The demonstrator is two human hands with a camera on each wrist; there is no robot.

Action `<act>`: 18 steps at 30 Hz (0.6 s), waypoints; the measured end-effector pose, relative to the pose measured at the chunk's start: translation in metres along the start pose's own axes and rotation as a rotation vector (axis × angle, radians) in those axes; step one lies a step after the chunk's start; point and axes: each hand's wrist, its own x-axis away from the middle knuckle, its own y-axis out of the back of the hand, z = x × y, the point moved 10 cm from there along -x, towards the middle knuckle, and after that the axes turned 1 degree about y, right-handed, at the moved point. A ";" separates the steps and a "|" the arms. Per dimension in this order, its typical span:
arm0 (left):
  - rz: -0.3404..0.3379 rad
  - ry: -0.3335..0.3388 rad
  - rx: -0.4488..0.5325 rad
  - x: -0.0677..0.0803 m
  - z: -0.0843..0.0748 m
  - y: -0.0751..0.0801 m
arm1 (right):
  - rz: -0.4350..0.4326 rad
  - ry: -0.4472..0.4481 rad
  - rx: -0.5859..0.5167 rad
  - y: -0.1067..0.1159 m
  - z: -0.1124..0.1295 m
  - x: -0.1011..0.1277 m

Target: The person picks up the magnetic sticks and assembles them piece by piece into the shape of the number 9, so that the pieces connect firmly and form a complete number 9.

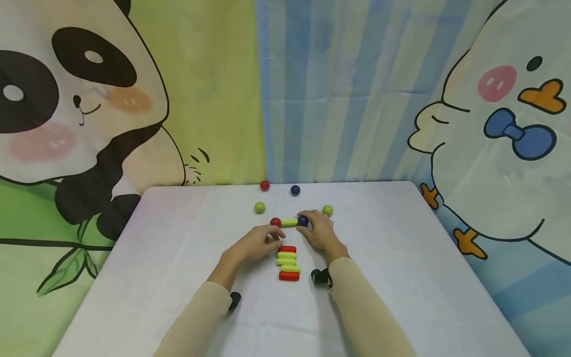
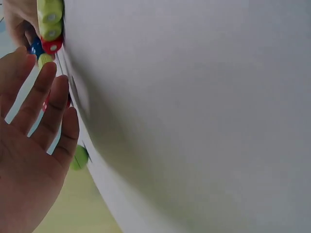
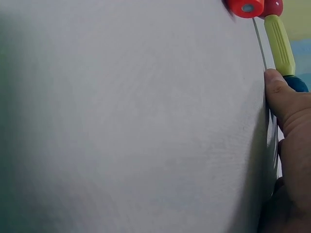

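Note:
My right hand pinches a dark blue ball between thumb and fingers. That ball sits at the right end of a yellow-green rod, whose left end meets a red ball. In the right wrist view the thumb lies against the blue ball, beside the rod. My left hand hovers just below and left of the red ball, apparently holding nothing. In the left wrist view its fingers are spread and fairly straight.
Nearer me lies a column of short rods, with a red rod at the bottom and yellow-green rods between. Behind are a red ball, a blue ball and two green balls. A patterned curtain borders the white table.

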 end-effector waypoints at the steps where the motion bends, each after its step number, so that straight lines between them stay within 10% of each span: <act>1: 0.016 -0.004 -0.010 -0.002 -0.002 -0.003 | 0.001 0.002 -0.005 0.000 0.000 0.000; 18: 0.064 -0.051 -0.096 -0.014 -0.021 -0.019 | -0.002 -0.011 0.000 0.002 -0.002 0.001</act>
